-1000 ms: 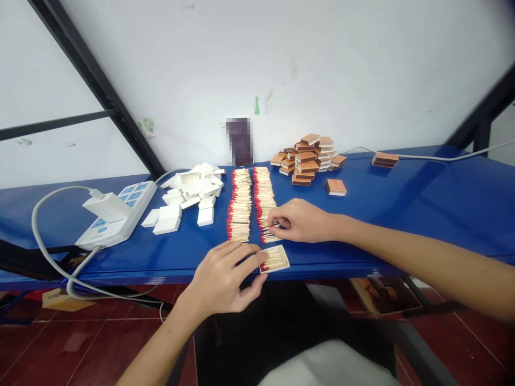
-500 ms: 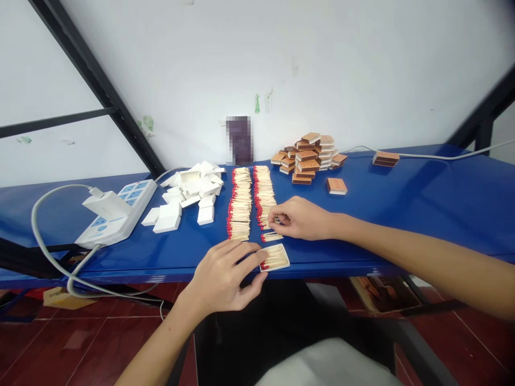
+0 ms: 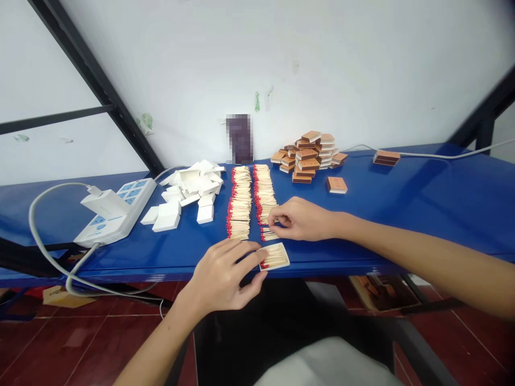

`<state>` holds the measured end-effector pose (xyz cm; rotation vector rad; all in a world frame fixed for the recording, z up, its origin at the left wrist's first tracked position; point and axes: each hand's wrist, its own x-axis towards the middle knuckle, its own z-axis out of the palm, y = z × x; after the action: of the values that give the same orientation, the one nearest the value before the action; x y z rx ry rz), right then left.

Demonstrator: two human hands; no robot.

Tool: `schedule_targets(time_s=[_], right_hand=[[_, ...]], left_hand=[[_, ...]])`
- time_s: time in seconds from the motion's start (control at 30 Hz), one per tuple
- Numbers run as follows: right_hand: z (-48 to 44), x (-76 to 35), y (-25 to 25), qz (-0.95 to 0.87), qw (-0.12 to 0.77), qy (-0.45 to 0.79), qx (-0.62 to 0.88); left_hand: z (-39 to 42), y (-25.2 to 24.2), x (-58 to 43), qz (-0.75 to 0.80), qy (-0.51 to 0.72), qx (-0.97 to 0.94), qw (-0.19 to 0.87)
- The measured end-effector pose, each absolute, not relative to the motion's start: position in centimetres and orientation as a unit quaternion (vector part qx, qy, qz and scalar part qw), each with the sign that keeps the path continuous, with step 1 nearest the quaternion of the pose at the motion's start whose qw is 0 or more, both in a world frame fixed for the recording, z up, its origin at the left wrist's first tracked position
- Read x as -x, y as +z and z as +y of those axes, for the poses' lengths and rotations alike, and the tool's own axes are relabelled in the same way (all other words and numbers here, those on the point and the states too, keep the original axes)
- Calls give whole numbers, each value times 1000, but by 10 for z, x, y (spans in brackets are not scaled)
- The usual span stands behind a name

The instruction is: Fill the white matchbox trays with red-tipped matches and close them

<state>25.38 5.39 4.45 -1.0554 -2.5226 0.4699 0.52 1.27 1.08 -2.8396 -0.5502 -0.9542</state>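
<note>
Tray (image 3: 274,256), part-filled, lies at the desk (image 3: 422,209) front edge. Left hand (image 3: 223,276) pinches its left end between thumb and forefinger, probably to steady it. Right hand (image 3: 300,219) has fingers closed on a small bunch at the near end of the right match row (image 3: 263,193), just behind the tray.

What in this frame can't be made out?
Head view only.
The dark object at the wall: pixelated, unidentifiable.
The matches beneath the right hand: curled fingers hide whether any are gripped.
Print on the brown boxes: too small.
The tray, left end: covered by the left hand.
</note>
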Motion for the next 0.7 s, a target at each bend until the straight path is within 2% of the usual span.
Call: schedule_targets(time_s=[0.7], right_hand=[[58, -254, 39, -895, 183, 134, 384]], left_hand=[[13, 10, -5, -179, -307, 934, 45]])
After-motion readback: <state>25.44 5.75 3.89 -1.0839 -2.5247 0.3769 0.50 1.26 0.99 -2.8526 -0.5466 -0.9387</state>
